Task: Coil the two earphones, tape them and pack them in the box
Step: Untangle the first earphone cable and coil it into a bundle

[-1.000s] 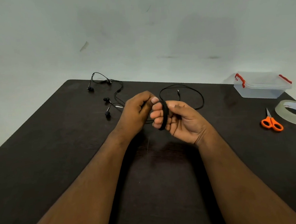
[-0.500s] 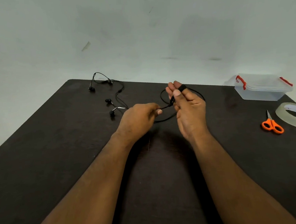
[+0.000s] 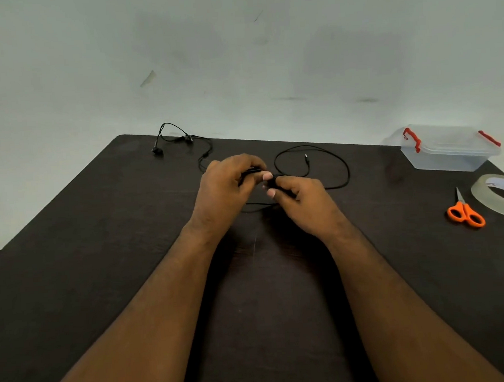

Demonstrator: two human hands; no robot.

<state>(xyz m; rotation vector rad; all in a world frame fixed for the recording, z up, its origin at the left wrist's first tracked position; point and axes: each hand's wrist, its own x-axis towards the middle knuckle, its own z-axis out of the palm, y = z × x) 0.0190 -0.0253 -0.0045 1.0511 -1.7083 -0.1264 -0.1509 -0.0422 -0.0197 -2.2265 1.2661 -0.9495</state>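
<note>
Both hands meet just above the middle of the frame, over a dark table (image 3: pixel 94 261). The left hand (image 3: pixel 225 189) is curled, fingers bent down and pinched on a stretch of black earphone cable (image 3: pixel 340 166). The right hand (image 3: pixel 302 200) is closed too, its thumb and fingers wrapped round a small black bunch of the same cable; how many turns are in that bunch is too hidden to tell. The two hands nearly touch at the fingertips.

From the right hand the cable runs out in a wide loose loop lying flat on the table, to the right of and behind the hands, with the metal plug (image 3: pixel 306 157) resting inside the loop. A short piece of cable also shows on the table below the hands.

A second earphone (image 3: pixel 181 139) lies uncoiled at the table's far edge, upper left of the hands, one earbud just beside the corner.

At the right of the frame stands a clear plastic box (image 3: pixel 447 150) with red clasps, lid on. Below it lie orange-handled scissors (image 3: pixel 465 213), and just beside them, at the frame's right edge, a roll of clear tape (image 3: pixel 484 201).
</note>
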